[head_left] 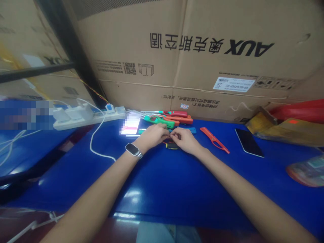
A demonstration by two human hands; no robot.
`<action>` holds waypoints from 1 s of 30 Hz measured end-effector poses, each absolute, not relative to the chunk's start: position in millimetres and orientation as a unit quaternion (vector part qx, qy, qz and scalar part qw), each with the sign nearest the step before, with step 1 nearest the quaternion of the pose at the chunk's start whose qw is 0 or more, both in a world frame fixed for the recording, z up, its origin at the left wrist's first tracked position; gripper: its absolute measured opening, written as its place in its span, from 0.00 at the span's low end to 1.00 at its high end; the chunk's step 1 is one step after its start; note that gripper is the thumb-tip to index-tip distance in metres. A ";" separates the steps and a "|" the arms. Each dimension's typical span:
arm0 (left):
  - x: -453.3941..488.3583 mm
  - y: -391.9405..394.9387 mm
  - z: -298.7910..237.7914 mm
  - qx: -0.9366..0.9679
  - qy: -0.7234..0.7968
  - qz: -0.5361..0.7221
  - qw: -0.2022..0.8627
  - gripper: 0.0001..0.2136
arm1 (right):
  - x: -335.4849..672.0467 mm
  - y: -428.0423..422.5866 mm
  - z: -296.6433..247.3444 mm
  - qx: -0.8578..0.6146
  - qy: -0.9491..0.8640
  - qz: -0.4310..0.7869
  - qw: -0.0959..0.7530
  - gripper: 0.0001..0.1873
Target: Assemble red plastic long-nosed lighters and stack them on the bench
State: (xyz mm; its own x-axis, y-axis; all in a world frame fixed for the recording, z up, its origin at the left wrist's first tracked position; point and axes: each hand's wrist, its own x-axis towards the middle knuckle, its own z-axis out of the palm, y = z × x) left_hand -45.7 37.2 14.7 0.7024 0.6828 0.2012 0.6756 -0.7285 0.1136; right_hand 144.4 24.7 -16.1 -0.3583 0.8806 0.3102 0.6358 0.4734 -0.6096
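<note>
My left hand [156, 135], with a smart band on its wrist, meets my right hand [186, 140] over the far part of the blue table. Both sets of fingertips are pinched close together; what lies between them is too small to make out. Under my right hand is a black-and-yellow handle [171, 146], perhaps a screwdriver's. Just beyond my hands lies a pile of long-nosed lighters, among them a green lighter [159, 120], an orange lighter [186, 119] and a red lighter [177, 113]. A separate red-orange lighter casing [214, 140] rests to the right.
A phone [249, 143] lies on the right, near a yellowed box [280, 130] and a clear plastic container [307, 172]. A power strip [88, 120] with plugs and a white cable [94, 135] runs along the left. A large cardboard carton [197, 64] stands behind the table [162, 189].
</note>
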 end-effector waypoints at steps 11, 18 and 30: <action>-52.4 46.9 -4.3 0.885 0.393 0.206 0.139 0.07 | 144.9 23.7 -18.8 -0.464 -0.802 0.187 0.326 0.08; -74.4 46.2 17.5 0.856 0.431 0.226 0.171 0.01 | 144.9 22.4 -18.9 -0.461 -0.802 0.186 0.333 0.07; -80.0 46.0 19.8 0.876 0.402 0.193 0.182 0.05 | 146.8 24.3 -22.0 -0.458 -0.805 0.182 0.329 0.07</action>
